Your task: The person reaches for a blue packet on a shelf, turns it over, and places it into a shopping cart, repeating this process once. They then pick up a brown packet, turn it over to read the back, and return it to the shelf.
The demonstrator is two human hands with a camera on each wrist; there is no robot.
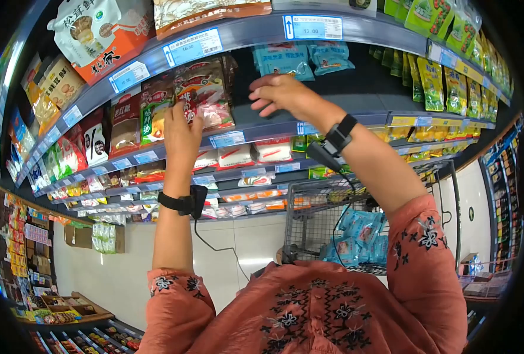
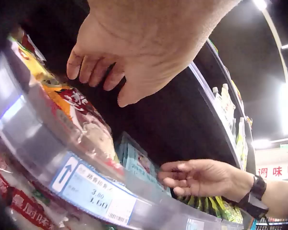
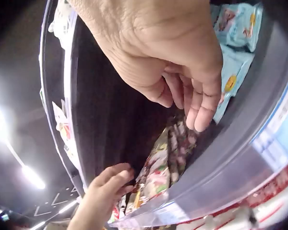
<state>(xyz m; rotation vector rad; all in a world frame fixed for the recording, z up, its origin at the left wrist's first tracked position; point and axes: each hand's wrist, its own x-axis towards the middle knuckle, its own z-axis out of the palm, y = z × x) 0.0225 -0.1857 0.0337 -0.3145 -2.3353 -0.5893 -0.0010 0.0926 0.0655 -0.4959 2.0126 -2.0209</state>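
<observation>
My left hand [image 1: 182,134] is at the front of the dark red-brown bags [image 1: 203,94] on the middle shelf; in the left wrist view this hand [image 2: 134,52] has bent fingers above the bags [image 2: 81,115], holding nothing visible. To the right, my right hand [image 1: 286,97] hovers over the shelf, fingers loosely bent and empty. Light blue packets [image 1: 282,61] lie behind it. The right wrist view shows the right hand [image 3: 168,52] beside blue packets [image 3: 235,67], with patterned bags [image 3: 163,163] beyond. Whether the left fingertips touch a bag I cannot tell.
A wire shopping cart [image 1: 300,221] with blue packets [image 1: 356,233] inside stands below the right arm. Price tags line the shelf edge [image 1: 256,131]. Yellow-green packets [image 1: 432,82] hang at the right, and white bags [image 1: 273,150] sit on the shelf below.
</observation>
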